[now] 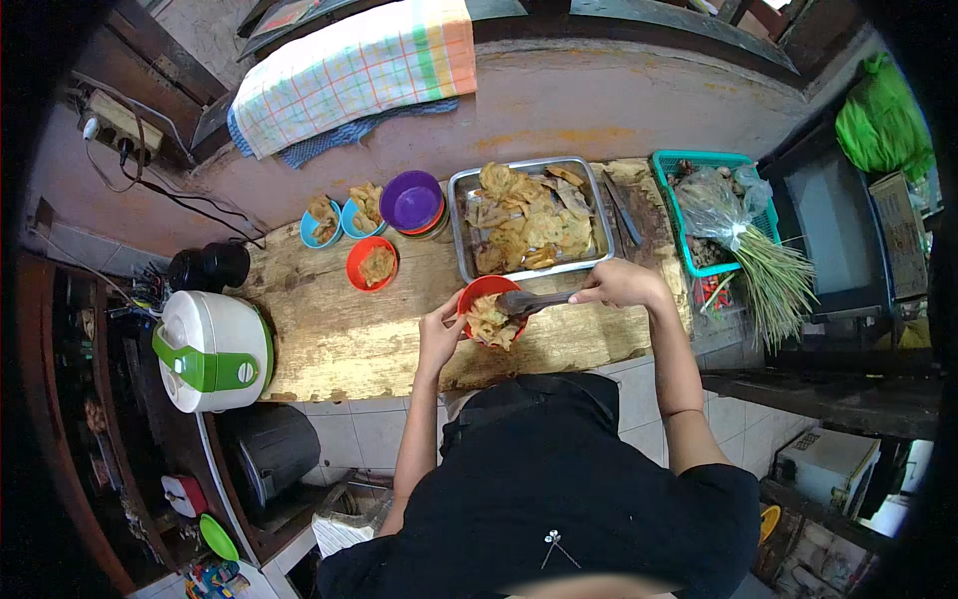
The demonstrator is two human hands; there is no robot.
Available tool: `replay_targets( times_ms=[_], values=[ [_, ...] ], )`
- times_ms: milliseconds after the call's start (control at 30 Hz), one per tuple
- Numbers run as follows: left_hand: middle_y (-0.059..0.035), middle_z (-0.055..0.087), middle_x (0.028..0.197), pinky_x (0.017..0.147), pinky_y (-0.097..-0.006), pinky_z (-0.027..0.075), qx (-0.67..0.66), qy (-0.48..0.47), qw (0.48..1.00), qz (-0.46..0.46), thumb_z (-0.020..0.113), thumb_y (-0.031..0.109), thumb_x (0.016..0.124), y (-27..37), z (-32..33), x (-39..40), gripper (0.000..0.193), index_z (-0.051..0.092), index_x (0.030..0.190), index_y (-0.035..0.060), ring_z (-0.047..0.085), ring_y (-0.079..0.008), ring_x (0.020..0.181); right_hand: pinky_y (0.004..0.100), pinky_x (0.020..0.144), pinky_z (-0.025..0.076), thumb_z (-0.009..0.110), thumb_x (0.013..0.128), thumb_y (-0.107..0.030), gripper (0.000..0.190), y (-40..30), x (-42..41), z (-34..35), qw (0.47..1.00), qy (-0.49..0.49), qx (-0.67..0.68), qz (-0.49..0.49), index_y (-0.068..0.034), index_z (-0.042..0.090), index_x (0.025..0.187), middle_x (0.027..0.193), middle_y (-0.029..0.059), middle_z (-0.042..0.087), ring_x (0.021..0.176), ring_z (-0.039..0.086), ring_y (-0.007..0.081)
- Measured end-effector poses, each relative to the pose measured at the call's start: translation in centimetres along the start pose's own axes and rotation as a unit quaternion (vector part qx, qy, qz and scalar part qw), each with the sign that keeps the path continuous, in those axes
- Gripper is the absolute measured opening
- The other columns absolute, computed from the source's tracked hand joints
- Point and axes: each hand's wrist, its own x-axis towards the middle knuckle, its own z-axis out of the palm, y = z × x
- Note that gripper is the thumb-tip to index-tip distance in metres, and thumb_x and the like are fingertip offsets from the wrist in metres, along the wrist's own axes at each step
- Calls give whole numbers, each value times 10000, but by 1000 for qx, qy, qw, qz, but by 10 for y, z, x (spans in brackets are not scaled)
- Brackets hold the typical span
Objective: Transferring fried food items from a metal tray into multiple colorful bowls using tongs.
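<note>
My left hand [441,333] grips the left side of a red bowl [490,284] at the table's front. Pieces of golden fried food [490,326] fill the bowl, some reaching past its front rim. In my right hand [621,284] is the handle of a dark spoon-like utensil [524,302], whose broad end rests against the food. Just behind the bowl, a metal tray [460,224] carries a pile of flat fried fritters [531,217]. Two blue bowls [305,238] and another red bowl [395,277], each with fried pieces, stand to the left, near stacked bowls topped by a purple one [412,201].
A dark long-handled tool [623,210] lies right of the tray on the wooden table [337,329]. Beyond it is a teal basket [662,180] with plastic bags and long green stalks [778,284]. A white and green rice cooker [213,348] stands at the left end.
</note>
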Motion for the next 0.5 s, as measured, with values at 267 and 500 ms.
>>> replay_targets(
  times_ms=[267,500],
  values=[
    [-148,527,1027,604,-277,527,15,20,999,22,453,-26,751,2,2,2,379,464,1124,39,569,-181,817,379,599,432,596,620,-483,474,-21,-40,1,982,172,-81,22,-13,609,686,649,184,562,689,561,310],
    [-99,555,971,613,-251,516,-28,-5,1000,12,447,-31,760,-10,2,13,405,444,1153,69,564,-143,807,373,609,436,637,598,-418,360,-33,-39,12,977,197,-82,9,-123,643,804,666,142,581,686,570,284]
  ],
)
